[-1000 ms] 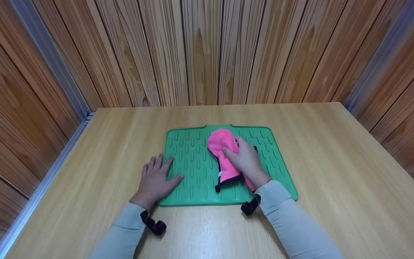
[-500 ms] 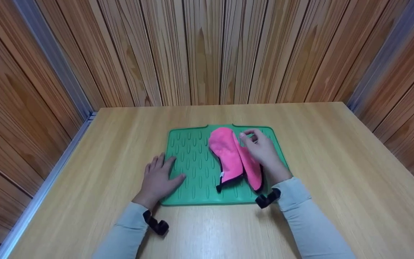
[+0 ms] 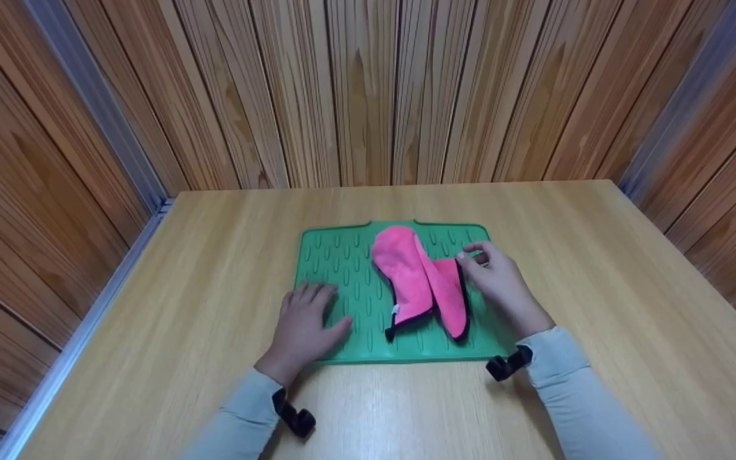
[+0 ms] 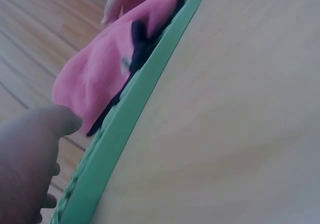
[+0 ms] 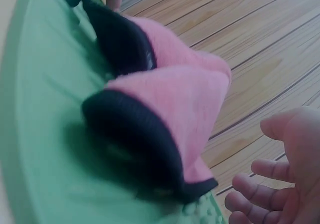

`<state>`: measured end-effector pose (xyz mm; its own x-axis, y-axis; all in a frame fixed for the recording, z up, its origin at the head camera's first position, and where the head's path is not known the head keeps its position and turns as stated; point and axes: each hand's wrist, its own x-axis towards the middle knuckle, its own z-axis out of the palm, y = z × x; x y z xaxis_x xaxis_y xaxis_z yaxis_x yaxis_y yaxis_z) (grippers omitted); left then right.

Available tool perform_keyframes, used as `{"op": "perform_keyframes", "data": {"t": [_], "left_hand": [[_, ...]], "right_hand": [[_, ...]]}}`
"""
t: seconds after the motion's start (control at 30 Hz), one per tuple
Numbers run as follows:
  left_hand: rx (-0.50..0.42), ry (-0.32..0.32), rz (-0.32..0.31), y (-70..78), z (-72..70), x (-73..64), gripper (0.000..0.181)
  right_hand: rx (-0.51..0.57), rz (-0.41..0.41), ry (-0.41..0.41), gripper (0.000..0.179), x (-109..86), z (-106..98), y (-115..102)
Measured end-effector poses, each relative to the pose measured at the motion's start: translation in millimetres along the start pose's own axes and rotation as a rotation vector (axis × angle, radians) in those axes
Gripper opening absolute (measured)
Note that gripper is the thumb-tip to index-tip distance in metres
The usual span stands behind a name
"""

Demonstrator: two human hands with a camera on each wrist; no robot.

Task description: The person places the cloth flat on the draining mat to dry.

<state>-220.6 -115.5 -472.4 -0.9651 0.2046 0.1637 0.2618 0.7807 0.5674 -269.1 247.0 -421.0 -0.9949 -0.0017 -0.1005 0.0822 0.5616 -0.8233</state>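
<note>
Pink, soft-looking fabric (image 3: 413,281) edged with dark trim (image 5: 145,119) lies in two lobes, right of centre, on a green, ridged rectangular mat (image 3: 374,348) on the pale wooden tabletop (image 3: 572,255); the ridges probably limit sliding. The left hand (image 3: 307,326), fingers spread, is over the mat's near-left part, perhaps steadying it; contact is unclear. The right hand (image 3: 499,281) has loosely bent fingers, clamped on nothing. The head view makes them seem to meet the fabric; the right wrist view shows a gap, plus the trim arching open above the mat.
</note>
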Motion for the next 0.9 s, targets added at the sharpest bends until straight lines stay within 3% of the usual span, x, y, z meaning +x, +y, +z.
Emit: {"op": "perform_keyframes", "data": {"t": [0.27,0.6,0.9], "left_hand": [[-0.040,-0.010,0.048,21.9,10.9,-5.4,0.063],[-0.128,-0.045,0.026,50.0,26.8,-6.4,0.060],[-0.131,-0.051,0.031,71.2,44.6,0.4,0.058]], "right_hand": [[-0.070,-0.047,-0.012,0.055,-5.7,-1,16],[-0.091,-0.087,-0.008,0.046,-17.2,3,25],[-0.065,-0.105,-0.033,0.048,-20.7,9,25]]}}
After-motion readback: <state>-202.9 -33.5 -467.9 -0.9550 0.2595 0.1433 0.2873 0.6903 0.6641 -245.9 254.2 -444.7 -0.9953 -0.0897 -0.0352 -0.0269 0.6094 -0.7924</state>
